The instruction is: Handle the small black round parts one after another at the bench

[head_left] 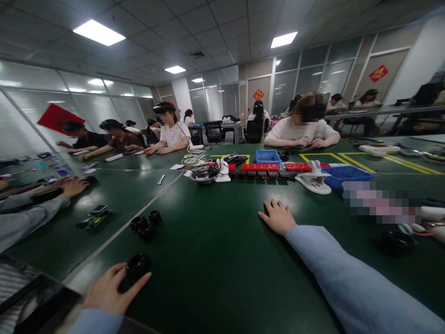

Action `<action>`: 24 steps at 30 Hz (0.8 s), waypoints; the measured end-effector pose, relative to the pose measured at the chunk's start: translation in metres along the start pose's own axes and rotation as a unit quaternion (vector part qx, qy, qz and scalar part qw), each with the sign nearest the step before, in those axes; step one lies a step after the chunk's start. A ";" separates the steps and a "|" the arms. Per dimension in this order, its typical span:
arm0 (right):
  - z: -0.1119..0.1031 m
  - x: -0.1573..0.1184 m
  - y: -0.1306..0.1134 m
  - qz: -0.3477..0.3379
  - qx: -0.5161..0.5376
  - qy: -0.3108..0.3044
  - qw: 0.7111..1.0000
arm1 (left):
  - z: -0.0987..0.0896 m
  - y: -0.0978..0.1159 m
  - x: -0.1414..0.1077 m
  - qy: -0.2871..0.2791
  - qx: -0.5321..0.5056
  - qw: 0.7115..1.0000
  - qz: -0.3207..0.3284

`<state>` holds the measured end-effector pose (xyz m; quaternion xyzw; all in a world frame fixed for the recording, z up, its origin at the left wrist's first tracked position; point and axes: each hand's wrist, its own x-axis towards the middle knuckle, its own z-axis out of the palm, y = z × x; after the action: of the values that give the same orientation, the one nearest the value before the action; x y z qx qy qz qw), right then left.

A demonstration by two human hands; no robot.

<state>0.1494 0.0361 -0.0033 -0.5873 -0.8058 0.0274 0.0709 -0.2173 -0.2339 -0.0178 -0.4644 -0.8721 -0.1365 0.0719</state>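
At the near left, my left hand is curled round a small black cup, thumb on the near side and fingers on the far side. The cup looks round and glossy and appears to rest on the green table. Just beyond it, a cluster of three similar black cups stands close together. My right hand lies palm down on the table, fingers spread, holding nothing. Its fingertips point toward the row of red and black trays.
A white clip and blue bins lie beyond my right hand. A bowl of cables stands mid-table. At left are a wrench, a small green device and another person's hands. Several people sit around.
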 end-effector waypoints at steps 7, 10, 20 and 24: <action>0.001 -0.003 0.001 -0.007 0.026 0.020 0.999 | -0.001 0.108 -0.030 -0.048 -0.127 0.960 0.245; -0.001 -0.007 0.004 -0.024 0.041 0.024 0.999 | -0.006 0.157 -0.019 -0.107 -0.133 0.942 0.290; -0.011 -0.032 0.027 -0.099 0.125 0.034 0.987 | 0.042 0.291 0.052 -0.105 -0.184 0.909 0.358; -0.014 -0.030 0.029 -0.111 0.245 0.068 0.961 | 0.048 0.303 0.056 -0.121 -0.197 0.898 0.373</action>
<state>0.1879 0.0166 0.0043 -0.4588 -0.8280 0.1763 0.2698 0.0029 -0.0139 0.0027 -0.7732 -0.5921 -0.2116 -0.0820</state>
